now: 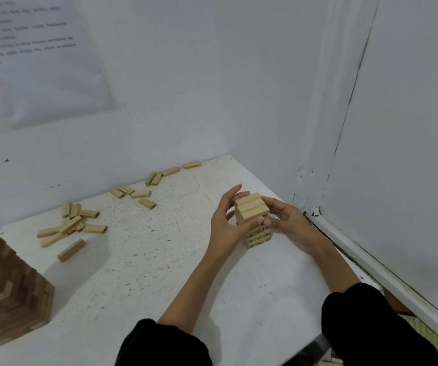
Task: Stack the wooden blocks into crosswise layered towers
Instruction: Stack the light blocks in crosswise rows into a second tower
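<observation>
Watching the head camera feed remotely, I am seeing a person steadying a small tower [254, 228] of pale wooden blocks between both hands. It is standing toward the far right corner of the white table [160, 273], close to where the two walls meet.

The left hand [224, 224] is pressing against the tower's left side. Its fingers are nearly straight and reaching up past the top layer, and its thumb is lying across the near face. The right hand [290, 224] is cupping the right side, fingers curling round it, thumb tip resting on the near face just beside the left thumb. Three blocks are lying side by side on the top layer.

Loose blocks [72, 224] are lying scattered to the left, some heaped in a cluster and others trailing along the foot of the back wall [186, 101]. A large tower [6, 294] of darker blocks is standing at the table's left edge, partly out of frame. A printed sheet of paper [35, 62] is hanging on the wall above, its text too blurred for me to read. Black sleeves [365, 320] are covering both arms near the elbows.
</observation>
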A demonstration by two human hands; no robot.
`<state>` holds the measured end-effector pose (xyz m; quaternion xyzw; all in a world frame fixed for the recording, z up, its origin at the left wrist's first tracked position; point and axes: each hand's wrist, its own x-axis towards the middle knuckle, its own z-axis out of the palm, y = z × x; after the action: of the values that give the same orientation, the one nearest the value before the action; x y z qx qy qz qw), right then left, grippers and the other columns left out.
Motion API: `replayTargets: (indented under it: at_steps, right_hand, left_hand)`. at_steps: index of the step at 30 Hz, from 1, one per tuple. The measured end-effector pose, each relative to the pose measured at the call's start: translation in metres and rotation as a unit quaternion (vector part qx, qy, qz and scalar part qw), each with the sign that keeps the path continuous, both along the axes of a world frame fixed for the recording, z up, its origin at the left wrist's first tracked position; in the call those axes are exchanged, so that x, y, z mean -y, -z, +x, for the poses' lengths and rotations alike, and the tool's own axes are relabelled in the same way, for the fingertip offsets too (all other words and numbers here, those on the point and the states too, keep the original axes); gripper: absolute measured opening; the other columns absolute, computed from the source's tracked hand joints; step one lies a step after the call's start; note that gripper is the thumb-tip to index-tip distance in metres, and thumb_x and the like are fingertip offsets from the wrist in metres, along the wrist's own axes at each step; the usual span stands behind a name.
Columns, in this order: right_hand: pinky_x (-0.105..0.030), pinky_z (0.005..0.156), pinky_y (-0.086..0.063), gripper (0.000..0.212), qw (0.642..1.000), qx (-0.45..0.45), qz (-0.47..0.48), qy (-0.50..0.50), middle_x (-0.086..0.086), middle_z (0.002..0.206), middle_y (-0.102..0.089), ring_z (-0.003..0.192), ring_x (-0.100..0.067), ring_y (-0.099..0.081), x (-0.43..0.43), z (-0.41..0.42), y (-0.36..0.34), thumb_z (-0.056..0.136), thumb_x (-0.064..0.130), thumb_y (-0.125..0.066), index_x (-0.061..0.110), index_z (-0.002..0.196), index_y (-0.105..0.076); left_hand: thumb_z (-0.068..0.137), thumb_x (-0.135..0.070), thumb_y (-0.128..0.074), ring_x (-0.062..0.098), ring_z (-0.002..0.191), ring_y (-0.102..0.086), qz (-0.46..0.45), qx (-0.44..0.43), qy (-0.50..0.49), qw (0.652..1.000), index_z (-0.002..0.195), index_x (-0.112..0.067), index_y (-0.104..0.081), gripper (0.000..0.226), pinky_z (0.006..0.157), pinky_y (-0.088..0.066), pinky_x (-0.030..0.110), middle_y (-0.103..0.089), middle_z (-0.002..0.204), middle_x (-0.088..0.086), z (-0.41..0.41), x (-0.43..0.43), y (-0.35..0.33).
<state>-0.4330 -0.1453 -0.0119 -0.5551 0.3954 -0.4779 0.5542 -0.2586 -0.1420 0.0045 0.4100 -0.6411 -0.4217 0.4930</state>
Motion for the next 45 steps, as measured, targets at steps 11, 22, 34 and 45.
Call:
replayTargets:
  at_steps: [11,22,34,45]
  right_hand:
    - [-0.021,0.085,-0.048,0.078,1.000,0.018,0.003,0.007,0.009,0.114,-0.067,0.114,-0.007,-0.056,0.003,-0.001,0.003,0.051,0.054,-0.085,0.026,0.119,-0.058]
    - [-0.021,0.085,-0.047,0.071,1.000,0.019,-0.002,0.008,0.008,0.114,-0.067,0.114,-0.008,-0.056,0.001,0.001,0.003,0.056,0.053,-0.083,0.029,0.119,-0.059]
    - [-0.020,0.083,-0.048,0.068,1.000,0.007,-0.003,-0.001,0.006,0.116,-0.066,0.114,-0.009,-0.056,-0.001,0.002,0.002,0.057,0.052,-0.082,0.032,0.118,-0.061]
    - [-0.020,0.083,-0.048,0.056,1.000,0.003,-0.002,-0.001,0.009,0.116,-0.066,0.113,-0.007,-0.056,-0.001,0.001,0.002,0.065,0.035,-0.075,0.031,0.119,-0.059]
  left_hand:
    - [0.056,-0.048,-0.077,-0.003,0.112,-0.054,0.005,0.006,-0.003,1.000,0.125,-0.042,-0.045,0.076,0.102,-0.043,0.030,-0.061,0.112,-0.021,0.000,0.004,0.004]
    - [0.056,-0.048,-0.077,-0.002,0.111,-0.054,0.004,0.007,-0.002,1.000,0.126,-0.039,-0.046,0.076,0.100,-0.044,0.030,-0.061,0.110,-0.022,0.001,0.004,0.003]
    - [0.058,-0.054,-0.075,-0.005,0.114,-0.051,-0.005,0.049,-0.003,0.999,0.130,-0.040,-0.043,0.080,0.102,-0.042,0.036,-0.059,0.115,-0.024,0.010,0.007,-0.001]
    - [0.058,-0.054,-0.073,-0.007,0.111,-0.051,-0.005,0.059,0.003,0.998,0.128,-0.041,-0.043,0.077,0.098,-0.039,0.027,-0.061,0.113,-0.021,0.013,0.007,-0.005]
